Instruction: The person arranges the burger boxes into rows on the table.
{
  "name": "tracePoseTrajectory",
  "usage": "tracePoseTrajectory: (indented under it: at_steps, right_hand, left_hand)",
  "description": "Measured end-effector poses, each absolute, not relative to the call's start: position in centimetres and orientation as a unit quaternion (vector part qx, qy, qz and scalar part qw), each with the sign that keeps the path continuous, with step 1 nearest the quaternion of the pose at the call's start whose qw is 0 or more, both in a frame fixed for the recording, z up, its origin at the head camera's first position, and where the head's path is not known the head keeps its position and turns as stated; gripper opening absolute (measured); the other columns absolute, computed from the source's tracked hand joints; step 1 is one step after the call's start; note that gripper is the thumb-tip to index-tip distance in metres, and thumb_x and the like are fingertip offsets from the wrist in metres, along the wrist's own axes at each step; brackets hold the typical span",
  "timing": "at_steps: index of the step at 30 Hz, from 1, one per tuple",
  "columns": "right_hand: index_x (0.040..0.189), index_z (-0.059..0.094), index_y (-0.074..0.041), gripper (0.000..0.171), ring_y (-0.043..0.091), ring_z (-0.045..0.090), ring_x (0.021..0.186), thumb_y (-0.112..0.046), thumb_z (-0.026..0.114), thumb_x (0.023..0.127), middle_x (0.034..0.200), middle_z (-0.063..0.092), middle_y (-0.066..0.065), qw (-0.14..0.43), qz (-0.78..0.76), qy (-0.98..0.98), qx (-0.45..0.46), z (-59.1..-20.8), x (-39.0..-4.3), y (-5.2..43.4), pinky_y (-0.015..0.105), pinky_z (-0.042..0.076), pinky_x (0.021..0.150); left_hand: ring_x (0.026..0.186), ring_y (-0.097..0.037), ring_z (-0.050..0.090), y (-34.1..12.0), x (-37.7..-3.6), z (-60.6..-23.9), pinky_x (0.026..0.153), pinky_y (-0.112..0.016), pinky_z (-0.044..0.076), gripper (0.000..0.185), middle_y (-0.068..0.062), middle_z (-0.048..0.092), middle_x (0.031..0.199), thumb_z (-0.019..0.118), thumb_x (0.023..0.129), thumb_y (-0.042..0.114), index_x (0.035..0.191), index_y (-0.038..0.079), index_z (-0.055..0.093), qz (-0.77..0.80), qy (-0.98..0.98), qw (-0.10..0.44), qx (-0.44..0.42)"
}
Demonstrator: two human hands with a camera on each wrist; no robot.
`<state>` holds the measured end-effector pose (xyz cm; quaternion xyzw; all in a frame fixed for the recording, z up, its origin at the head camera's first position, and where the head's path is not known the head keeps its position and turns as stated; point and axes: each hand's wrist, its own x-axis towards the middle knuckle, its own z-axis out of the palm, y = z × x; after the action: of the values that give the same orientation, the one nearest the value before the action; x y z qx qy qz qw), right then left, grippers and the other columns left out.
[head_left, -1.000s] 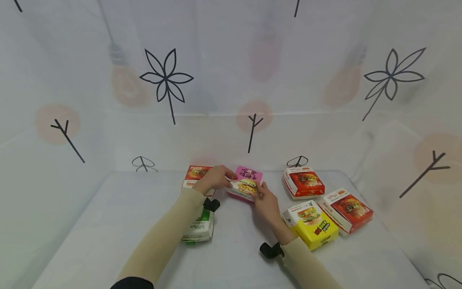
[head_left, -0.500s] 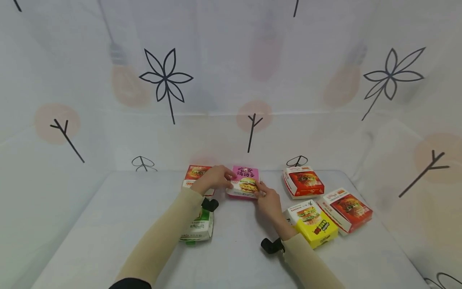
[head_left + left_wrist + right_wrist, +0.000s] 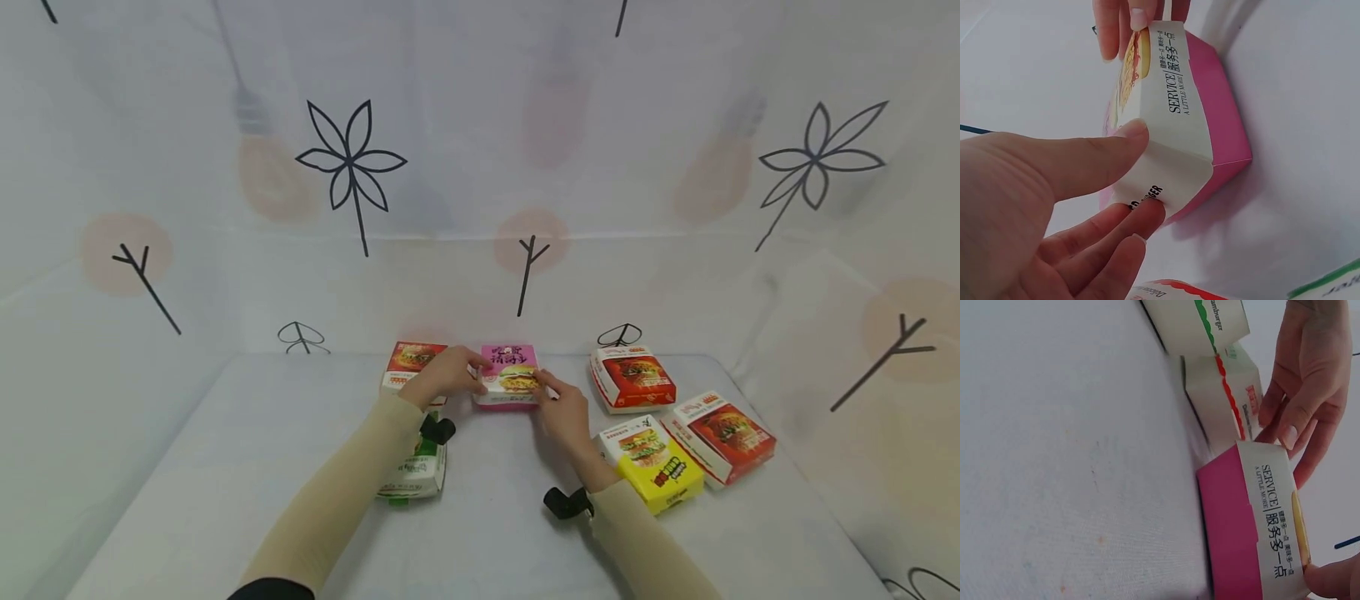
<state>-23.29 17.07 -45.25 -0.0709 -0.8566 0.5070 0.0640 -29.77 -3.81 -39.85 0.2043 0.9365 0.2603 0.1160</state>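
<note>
A burger box (image 3: pixel 510 360), pink with a white band and a burger picture, lies at the back middle of the table. My left hand (image 3: pixel 450 372) holds its left side, thumb on the top edge and fingertips against the side wall, as the left wrist view shows. On the right side my right hand (image 3: pixel 564 414) grips the box near its front corner, the thumb (image 3: pixel 1335 579) at the top edge in the right wrist view. A red and white burger box (image 3: pixel 414 357) stands left of it, partly behind my left hand. Nearer is a green and white burger box (image 3: pixel 418 479), partly covered by my left wrist.
To the right stand a red burger box (image 3: pixel 636 379) at the back, another red box (image 3: pixel 727 437) nearer the side edge, and a yellow and white box (image 3: pixel 652 462) beside my right wrist. A patterned white cloth (image 3: pixel 450 292) hangs behind the table (image 3: pixel 487 533).
Between my hands the pink burger box has turned from a slant to lie square with the table's back edge, shifting slightly left. The other boxes stay in place.
</note>
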Motion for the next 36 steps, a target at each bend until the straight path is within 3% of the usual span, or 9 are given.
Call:
tracePoseTrajectory:
  at_steps: [13,22,28,36]
  right_hand:
    - [0.139,0.059,-0.011,0.041,0.031,0.038,0.141,-0.013,0.061,0.099,0.145,0.053,0.005,0.075,0.503,-0.858,-0.075,-44.9,-23.3,17.3,0.051,0.032,0.113]
    - [0.140,0.060,-0.014,0.041,0.026,0.043,0.138,-0.013,0.061,0.098,0.146,0.053,0.005,0.093,0.507,-0.854,-0.064,-44.2,-22.9,17.6,0.048,0.042,0.107]
    - [0.144,0.055,-0.015,0.043,0.030,0.038,0.141,-0.017,0.058,0.101,0.149,0.049,0.007,0.067,0.519,-0.852,-0.035,-42.2,-21.6,18.4,0.050,0.040,0.108]
    - [0.148,0.051,-0.018,0.046,0.033,0.049,0.132,-0.020,0.059,0.102,0.147,0.051,0.009,0.053,0.503,-0.863,-0.007,-39.8,-18.7,21.4,0.046,0.048,0.101]
  left_hand:
    - [0.097,-0.020,0.054,-3.8,-29.5,-40.1,0.086,-0.037,0.049,0.046,-0.003,0.064,0.113,0.080,0.086,0.022,0.130,0.017,0.068,0.287,0.931,0.112,0.195]
    - [0.099,-0.020,0.053,-3.7,-29.7,-40.4,0.088,-0.038,0.048,0.044,-0.002,0.064,0.113,0.080,0.086,0.024,0.129,0.019,0.069,0.296,0.929,0.114,0.190]
    - [0.100,-0.019,0.053,-3.8,-29.9,-40.6,0.090,-0.038,0.048,0.044,0.000,0.063,0.114,0.080,0.085,0.025,0.128,0.021,0.070,0.296,0.929,0.115,0.190]
    - [0.103,-0.018,0.053,-3.7,-29.9,-40.7,0.094,-0.040,0.046,0.045,0.001,0.063,0.116,0.079,0.086,0.027,0.129,0.023,0.069,0.286,0.933,0.115,0.185]
